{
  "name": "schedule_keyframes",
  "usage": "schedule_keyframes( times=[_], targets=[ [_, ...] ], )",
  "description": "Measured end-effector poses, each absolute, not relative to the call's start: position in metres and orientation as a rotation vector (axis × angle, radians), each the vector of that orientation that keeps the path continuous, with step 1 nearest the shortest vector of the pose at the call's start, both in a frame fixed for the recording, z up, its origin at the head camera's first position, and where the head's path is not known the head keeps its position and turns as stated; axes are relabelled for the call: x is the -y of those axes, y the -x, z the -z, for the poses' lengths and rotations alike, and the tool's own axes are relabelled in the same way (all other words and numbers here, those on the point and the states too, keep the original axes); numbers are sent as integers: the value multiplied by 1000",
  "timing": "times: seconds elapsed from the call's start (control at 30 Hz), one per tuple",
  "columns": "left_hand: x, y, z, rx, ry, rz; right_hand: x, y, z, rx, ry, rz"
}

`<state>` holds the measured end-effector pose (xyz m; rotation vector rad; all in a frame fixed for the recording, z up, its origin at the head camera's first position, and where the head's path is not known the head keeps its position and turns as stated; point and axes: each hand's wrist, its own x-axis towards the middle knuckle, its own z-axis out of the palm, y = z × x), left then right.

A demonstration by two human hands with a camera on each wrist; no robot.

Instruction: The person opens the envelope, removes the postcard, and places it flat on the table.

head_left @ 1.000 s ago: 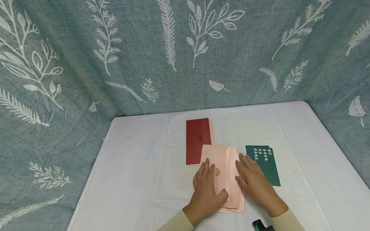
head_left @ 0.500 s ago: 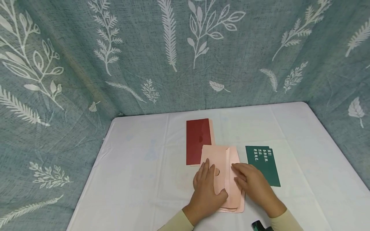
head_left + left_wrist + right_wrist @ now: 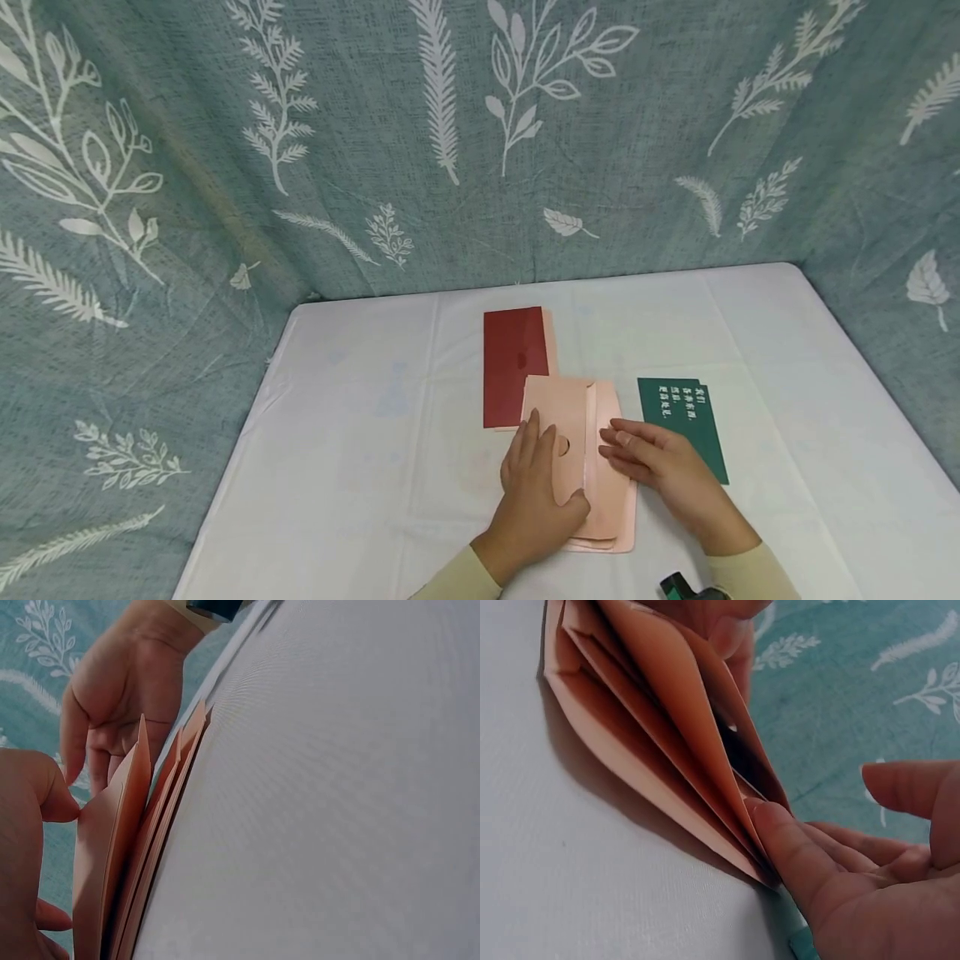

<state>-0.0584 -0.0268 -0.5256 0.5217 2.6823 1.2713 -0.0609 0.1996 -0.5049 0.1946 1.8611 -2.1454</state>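
Observation:
A stack of pale pink envelopes [image 3: 570,400] lies on the white table, the top one with its flap side up. My left hand [image 3: 534,492] rests on the left part of the top envelope, fingers extended and thumb spread. At the flap, my right hand [image 3: 671,471] touches the edge with its fingertips. In the right wrist view, the fingers [image 3: 799,855] are nearly straight against the flap edge, with the thumb [image 3: 904,784] apart. Several pink layers [image 3: 660,667] fan open there, and something dark [image 3: 742,761] shows inside the top one.
Dark green cards [image 3: 693,433] with white characters lie to the right, partly behind the right hand. A dark red envelope [image 3: 513,358] lies over a pink one at the back. A black and green object [image 3: 678,586] sits at the front, cut by the frame. Patterned curtains [image 3: 480,225] surround the table.
My right hand has moved from the envelope's right edge onto the flap and turned, its thumb now lifted. The left hand stays in place.

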Motion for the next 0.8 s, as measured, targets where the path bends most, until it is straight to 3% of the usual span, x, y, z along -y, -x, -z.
schedule_keyframes(
  times=[0.8],
  targets=[
    [28,59,532,-2662,-507,-1282,-183,61,518,-1585,-196,2260]
  ],
)
